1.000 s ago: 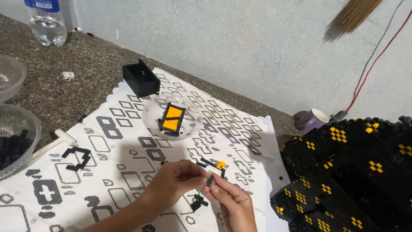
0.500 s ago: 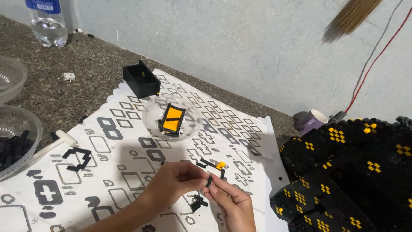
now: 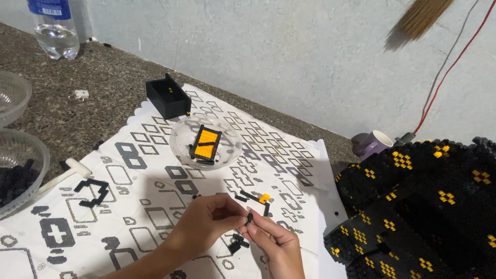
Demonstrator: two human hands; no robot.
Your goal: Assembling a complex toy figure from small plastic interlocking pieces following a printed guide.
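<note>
near the patterned mat's (image 3: 155,217) front edge, both hands' fingers (image 3: 238,216) seemingly pinch one small black piece (image 3: 250,219).

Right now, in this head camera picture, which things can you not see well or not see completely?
- Small black piece, head view: pinched between the left hand and right hand; the fingers cover most of it, so its shape is unclear.
- Water bottle: cut off by the top edge.
- Clear bowl of black pieces: cut off by the left edge.
- Large black and yellow block model: cut off by the right and bottom edges.
</note>
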